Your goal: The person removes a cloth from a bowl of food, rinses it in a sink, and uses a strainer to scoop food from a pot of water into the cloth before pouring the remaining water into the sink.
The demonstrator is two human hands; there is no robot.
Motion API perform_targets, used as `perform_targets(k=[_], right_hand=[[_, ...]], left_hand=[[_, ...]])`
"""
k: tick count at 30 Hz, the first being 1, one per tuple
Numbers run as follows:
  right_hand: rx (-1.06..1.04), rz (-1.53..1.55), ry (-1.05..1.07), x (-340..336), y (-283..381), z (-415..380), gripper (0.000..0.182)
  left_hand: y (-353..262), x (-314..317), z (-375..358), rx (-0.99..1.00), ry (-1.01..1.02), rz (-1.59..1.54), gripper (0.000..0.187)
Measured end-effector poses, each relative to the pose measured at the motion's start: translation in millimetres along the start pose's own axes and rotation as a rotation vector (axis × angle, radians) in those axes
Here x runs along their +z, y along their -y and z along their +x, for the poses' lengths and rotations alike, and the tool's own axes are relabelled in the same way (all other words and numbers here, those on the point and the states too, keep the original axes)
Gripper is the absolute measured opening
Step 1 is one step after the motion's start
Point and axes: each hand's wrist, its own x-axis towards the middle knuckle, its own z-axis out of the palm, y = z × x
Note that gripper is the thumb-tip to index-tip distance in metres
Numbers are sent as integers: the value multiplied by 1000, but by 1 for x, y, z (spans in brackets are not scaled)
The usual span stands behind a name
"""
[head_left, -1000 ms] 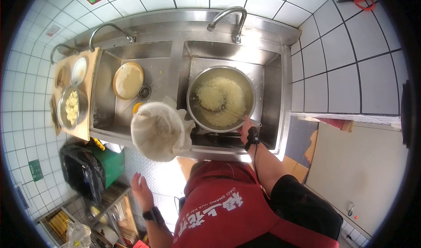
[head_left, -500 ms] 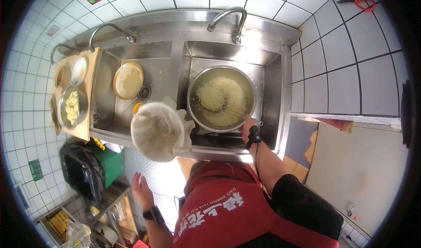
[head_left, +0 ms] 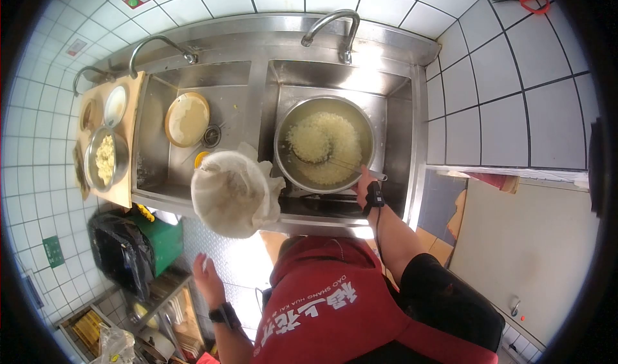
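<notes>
My right hand [head_left: 365, 182] is closed round the metal handle of a strainer ladle [head_left: 347, 165]. The ladle's round head lies in a big steel bowl [head_left: 281, 164] and carries a heap of pale, small chopped pieces [head_left: 310, 139]. More of these pieces [head_left: 347, 129] spread around it in the bowl, which stands in the right sink basin. Away from the sink, low on the left, my left hand [head_left: 208, 280] hangs with its fingers stretched out and holds nothing. A cloth-lined container [head_left: 225, 193] rests at the sink's front edge, between the two basins.
In the left basin [head_left: 222, 87] lies a round tan-rimmed dish [head_left: 188, 119]. A board [head_left: 132, 116] at the far left bears a steel bowl [head_left: 121, 161] of yellowish pieces and a white plate [head_left: 116, 106]. Faucets [head_left: 351, 32] arch over the basins. A black-bagged green bin [head_left: 161, 242] stands below left.
My right hand and the ladle handle have shifted very slightly. The heap on the ladle and my left hand look nearly the same.
</notes>
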Motion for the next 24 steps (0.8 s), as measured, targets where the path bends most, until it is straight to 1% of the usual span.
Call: perform_targets(k=[7,24], right_hand=[[-11,-27,-57,4,7,-4,49],[-27,-46,-14,5,14,-17,50]], left_hand=[[0,0,0,29,-2,35,29],[-3,1,-2,18,-4,33,28]])
